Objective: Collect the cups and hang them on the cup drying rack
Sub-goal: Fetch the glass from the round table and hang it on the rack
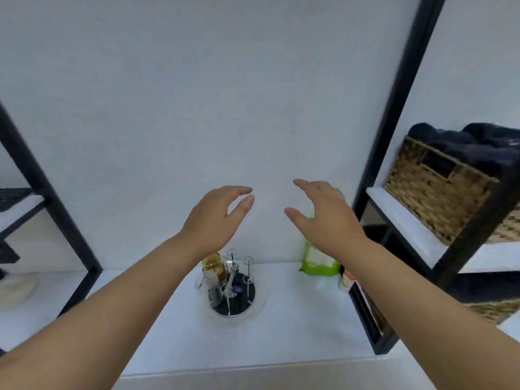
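Note:
The cup drying rack stands on the white counter against the wall: a round dark base in a clear tray with thin metal prongs sticking up. A clear glass cup hangs upside down on its left side, and an amber glass cup hangs behind it. The right prongs are bare. My left hand and my right hand are both raised in front of the wall, high above the rack, fingers spread, holding nothing.
A green and white packet leans on the wall right of the rack, a small carton beside it. Black-framed shelves stand on both sides; the right one holds a woven basket of dark cloth.

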